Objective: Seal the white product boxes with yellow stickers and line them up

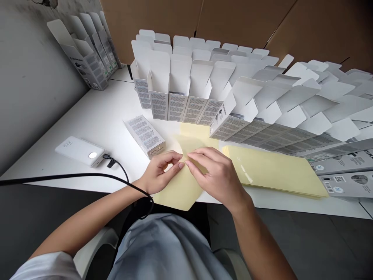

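Facing a white table (96, 116), cardboard sheets (151, 23) behind

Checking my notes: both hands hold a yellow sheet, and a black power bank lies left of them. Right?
No: the head view shows the power bank white, not black, left of the left hand and right hand, which hold the yellow sheet.

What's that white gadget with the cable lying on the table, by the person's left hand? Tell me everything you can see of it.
It's a white power bank: a flat, round-cornered block of smooth-looking plastic, with faint lettering on top that can't be read. A round light glows white near one end. It lies flat and angled on the white table, apart from the left hand. A black cable plugs into its end.
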A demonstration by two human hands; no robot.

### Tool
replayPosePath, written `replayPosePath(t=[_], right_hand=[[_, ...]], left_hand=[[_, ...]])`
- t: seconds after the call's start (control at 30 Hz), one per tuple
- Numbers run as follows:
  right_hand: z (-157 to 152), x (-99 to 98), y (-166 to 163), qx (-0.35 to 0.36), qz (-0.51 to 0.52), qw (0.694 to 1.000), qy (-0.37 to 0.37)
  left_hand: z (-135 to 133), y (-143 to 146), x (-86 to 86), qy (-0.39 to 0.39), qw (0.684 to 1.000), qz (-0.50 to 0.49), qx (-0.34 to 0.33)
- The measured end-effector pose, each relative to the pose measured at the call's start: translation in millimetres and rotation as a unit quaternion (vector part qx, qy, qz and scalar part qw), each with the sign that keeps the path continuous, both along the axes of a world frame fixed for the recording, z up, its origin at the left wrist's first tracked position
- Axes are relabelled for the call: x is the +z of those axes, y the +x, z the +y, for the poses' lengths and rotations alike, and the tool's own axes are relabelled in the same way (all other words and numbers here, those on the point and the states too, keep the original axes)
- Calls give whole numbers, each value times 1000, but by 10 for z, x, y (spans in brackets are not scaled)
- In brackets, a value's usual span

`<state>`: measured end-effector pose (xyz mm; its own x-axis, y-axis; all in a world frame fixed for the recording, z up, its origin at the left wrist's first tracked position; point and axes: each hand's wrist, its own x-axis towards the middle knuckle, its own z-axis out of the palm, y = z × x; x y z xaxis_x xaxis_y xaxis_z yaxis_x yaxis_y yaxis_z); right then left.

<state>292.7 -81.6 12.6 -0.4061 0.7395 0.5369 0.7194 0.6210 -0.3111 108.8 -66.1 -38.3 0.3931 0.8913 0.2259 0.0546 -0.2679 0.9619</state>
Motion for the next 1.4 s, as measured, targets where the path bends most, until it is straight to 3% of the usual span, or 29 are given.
replayPosePath(t=[0.23, 0.53, 1.2, 1.4], right_hand=[[48, 254, 121, 65, -52, 993, -88], [113, 333, 191, 90, -68, 982, -150], [110, 301, 154, 54, -71, 984, -152], [112, 280, 142, 51, -79, 983, -159]], left_hand=[[40, -19, 164, 165, 982, 86, -40], [54, -38, 163, 241, 961, 125, -57], [68, -35, 137, 243, 955, 153, -69], [79, -34, 131, 281, 943, 167, -57]])
